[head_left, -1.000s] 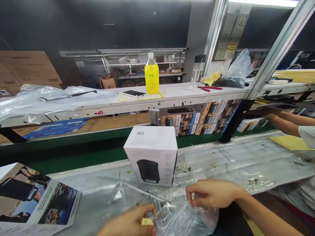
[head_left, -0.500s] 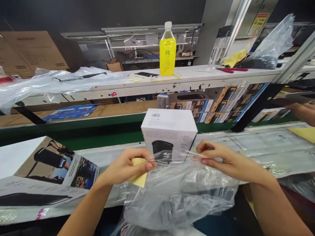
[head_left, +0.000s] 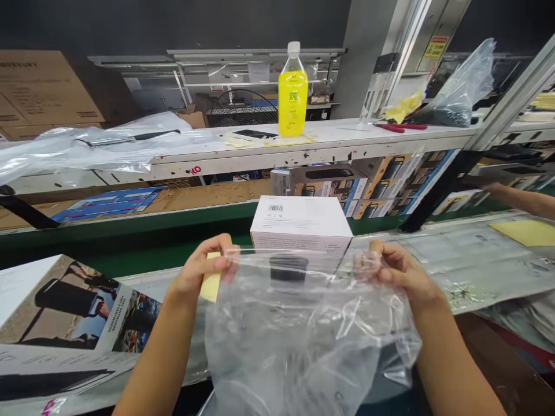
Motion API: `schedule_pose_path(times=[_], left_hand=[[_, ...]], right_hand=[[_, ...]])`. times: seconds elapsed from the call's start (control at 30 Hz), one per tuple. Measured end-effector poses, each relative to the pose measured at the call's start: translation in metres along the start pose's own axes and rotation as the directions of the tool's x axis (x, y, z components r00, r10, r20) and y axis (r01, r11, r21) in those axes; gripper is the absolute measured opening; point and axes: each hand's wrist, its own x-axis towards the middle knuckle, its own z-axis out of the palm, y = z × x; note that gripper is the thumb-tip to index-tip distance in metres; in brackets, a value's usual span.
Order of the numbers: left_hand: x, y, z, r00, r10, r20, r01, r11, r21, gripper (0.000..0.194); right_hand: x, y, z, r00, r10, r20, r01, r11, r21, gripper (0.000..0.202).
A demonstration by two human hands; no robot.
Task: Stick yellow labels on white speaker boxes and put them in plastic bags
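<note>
Though in two hands (head_left: pixel 208 267), one clear bag (head_left: pixel 295 329) before one white box (head_left: pixel 302 217)

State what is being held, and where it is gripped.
A clear plastic bag, by its top edge: left hand at one end, also holding a yellow slip, right hand at the other.

Box (head_left: pixel 302 222) behind bag (head_left: pixel 299 329)

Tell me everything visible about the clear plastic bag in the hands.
The bag looks like thin, glossy, transparent film, heavily creased. The left hand and right hand pinch its upper edge at separate spots, spreading it wide. It hangs loosely below them, nearer the camera than the white box, whose printed front partly shows through.
</note>
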Motion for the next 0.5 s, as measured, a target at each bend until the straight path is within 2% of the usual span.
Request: schedule_pose_path(times=[0.03, 0.1, 0.17, 0.23, 0.33, 0.4, 0.5], left_hand=[[0.01, 0.006, -0.002, 0.999, -0.008, -0.049, 0.011, 0.998, 0.067, 0.045], [0.035, 0.013, -0.006, 0.987, -0.042, -0.154, 0.073, 0.976, 0.204, 0.043], [0.063, 0.011, -0.008, 0.968, -0.054, -0.244, 0.121, 0.956, 0.267, 0.04], [0.089, 0.002, -0.007, 0.949, -0.026, -0.314, 0.115, 0.956, 0.269, 0.039], [0.116, -0.014, -0.006, 0.938, -0.009, -0.347, 0.103, 0.962, 0.254, 0.039], [0.124, -0.021, -0.008, 0.947, -0.041, -0.318, 0.121, 0.964, 0.239, 0.041], [0.122, -0.026, -0.015, 0.957, -0.107, -0.269, 0.167, 0.963, 0.211, 0.038]], right_hand=[[0.009, 0.001, -0.002, 0.99, -0.05, -0.134, 0.046, 0.998, -0.037, 0.052], [0.028, 0.003, -0.002, 0.914, -0.113, -0.39, 0.091, 0.993, -0.073, 0.052], [0.047, 0.007, 0.0, 0.841, -0.11, -0.529, 0.084, 0.994, -0.074, 0.051], [0.063, 0.011, 0.003, 0.825, -0.107, -0.554, 0.083, 0.994, -0.069, 0.052], [0.082, 0.015, 0.005, 0.847, -0.092, -0.524, 0.073, 0.996, -0.057, 0.057], [0.095, 0.013, 0.004, 0.86, -0.077, -0.504, 0.06, 0.997, -0.051, 0.06], [0.115, 0.003, -0.002, 0.878, -0.05, -0.476, 0.033, 0.999, -0.043, 0.065]])
